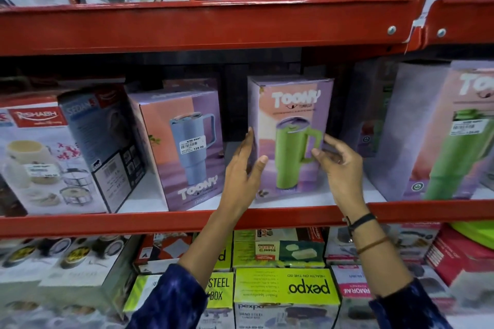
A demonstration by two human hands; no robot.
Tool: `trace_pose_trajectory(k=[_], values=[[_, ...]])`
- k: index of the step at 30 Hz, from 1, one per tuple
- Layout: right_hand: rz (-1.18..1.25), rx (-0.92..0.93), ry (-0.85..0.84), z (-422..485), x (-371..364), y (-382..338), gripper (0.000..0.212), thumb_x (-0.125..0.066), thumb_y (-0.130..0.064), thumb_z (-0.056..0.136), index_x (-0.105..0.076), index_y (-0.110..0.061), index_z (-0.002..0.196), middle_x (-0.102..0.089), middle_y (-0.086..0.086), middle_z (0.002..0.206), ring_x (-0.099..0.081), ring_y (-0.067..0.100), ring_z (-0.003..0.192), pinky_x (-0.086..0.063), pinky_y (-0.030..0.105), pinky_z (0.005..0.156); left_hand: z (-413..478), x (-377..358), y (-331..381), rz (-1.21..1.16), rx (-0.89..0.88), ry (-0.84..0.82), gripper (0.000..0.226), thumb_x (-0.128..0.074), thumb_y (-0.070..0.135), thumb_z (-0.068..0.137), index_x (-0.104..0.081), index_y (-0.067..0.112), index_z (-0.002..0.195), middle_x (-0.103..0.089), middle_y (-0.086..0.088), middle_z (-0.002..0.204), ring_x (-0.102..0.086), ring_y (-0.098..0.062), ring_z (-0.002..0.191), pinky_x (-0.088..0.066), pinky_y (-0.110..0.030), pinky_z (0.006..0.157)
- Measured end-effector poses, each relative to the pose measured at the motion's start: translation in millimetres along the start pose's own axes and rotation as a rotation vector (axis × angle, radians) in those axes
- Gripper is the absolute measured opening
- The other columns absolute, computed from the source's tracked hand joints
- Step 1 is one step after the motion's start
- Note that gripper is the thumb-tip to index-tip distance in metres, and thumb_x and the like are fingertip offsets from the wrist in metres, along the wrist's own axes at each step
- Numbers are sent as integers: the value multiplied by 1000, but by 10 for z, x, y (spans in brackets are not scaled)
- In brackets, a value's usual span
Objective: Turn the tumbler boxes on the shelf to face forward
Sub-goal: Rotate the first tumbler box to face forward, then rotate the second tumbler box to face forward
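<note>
Three lilac-and-pink Toony tumbler boxes stand on the red shelf (107, 222). The middle box (291, 104), picturing a green tumbler, stands upright with its front towards me. My left hand (240, 168) lies along its left side with the thumb on the front face. My right hand (339, 165) pinches its right edge near the pictured handle. The left box (184, 115), showing a blue tumbler and a price sticker, is turned slightly to the left. The right box (454, 141), with a green tumbler, is angled and partly cut off by the frame.
A white Rishabh box (40, 155) and a dark Sedan box (107, 141) crowd the shelf's left end. The red beam of the upper shelf (187, 24) hangs just above the boxes. Green Pexpo lunch boxes (286, 288) fill the shelf below my arms.
</note>
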State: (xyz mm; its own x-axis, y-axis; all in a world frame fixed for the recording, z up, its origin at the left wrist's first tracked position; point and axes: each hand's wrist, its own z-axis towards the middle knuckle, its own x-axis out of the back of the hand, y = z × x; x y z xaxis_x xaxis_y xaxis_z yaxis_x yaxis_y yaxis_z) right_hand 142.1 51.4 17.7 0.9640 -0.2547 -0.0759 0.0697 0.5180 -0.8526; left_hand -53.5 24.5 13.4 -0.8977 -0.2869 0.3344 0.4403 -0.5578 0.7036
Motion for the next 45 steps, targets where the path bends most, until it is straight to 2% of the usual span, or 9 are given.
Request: trace_pose_trajectory(k=[5,7,13,17,20,26,32,38,45], values=[[-61,-14,56,-181,-61,97,35,-70,-8,80,-65,-8,115,-69,14,112,-67,29,101,-53,51,93,-1,21,-94,-34,38,22,58,-51,23,96,-23,39,144,-59,8,95,-54,10,59,-43,1,54],[-62,-10,59,-206,-83,88,33,-70,-9,81,-65,-14,113,-70,13,111,-67,27,100,-53,49,93,6,23,-142,-31,57,17,60,-52,19,96,-23,36,146,-52,8,83,-54,9,53,-43,0,49],[-102,-8,55,-267,-148,42,34,-68,-11,83,-62,-11,117,-67,11,117,-64,23,106,-53,24,88,35,98,-139,87,73,-34,66,-54,18,95,-18,32,149,-53,-1,93,-49,-5,66,-44,-19,63],[-143,66,210,-505,-296,-47,39,-64,-20,88,-53,-17,126,-56,7,129,-54,16,119,-44,27,100,-143,169,-56,79,-10,-6,60,-50,25,96,-20,24,148,-38,-3,149,-40,-9,129,-42,-19,100],[-146,207,266,-706,-510,-198,35,-62,-20,89,-53,-23,123,-55,4,128,-51,9,119,-39,20,102,-314,333,38,48,-221,95,49,-45,18,98,-29,18,144,-32,5,151,-28,-7,141,-34,-38,115],[-25,240,58,-1025,-1207,-459,38,-63,-18,87,-52,-30,120,-57,-6,125,-51,9,122,-36,16,103,-411,886,2,88,-554,369,42,-46,-1,91,-40,8,131,-38,-14,142,-34,-17,138,-28,-28,114],[-28,175,-84,-1285,-1881,-533,59,-61,-21,89,-36,-20,142,-38,-9,149,-33,2,138,-28,21,113,-396,1426,-249,79,-308,523,38,-43,7,96,-41,5,135,-38,-14,143,-34,-19,137,-25,-24,114],[-184,196,-105,-1448,-2389,-478,80,-61,-19,88,-11,-17,150,-6,-2,161,-3,7,148,-11,28,120,-215,1681,-532,-163,195,348,45,-33,19,102,-24,15,146,-28,0,152,-24,-15,143,-20,-14,109],[-399,160,47,-1531,-2583,-349,71,-66,-22,82,-30,-14,143,-34,15,135,-38,31,123,-43,44,99,-65,1810,-676,-285,349,58,53,-35,15,102,-15,19,150,-31,5,150,-32,-7,134,-28,-17,108]])
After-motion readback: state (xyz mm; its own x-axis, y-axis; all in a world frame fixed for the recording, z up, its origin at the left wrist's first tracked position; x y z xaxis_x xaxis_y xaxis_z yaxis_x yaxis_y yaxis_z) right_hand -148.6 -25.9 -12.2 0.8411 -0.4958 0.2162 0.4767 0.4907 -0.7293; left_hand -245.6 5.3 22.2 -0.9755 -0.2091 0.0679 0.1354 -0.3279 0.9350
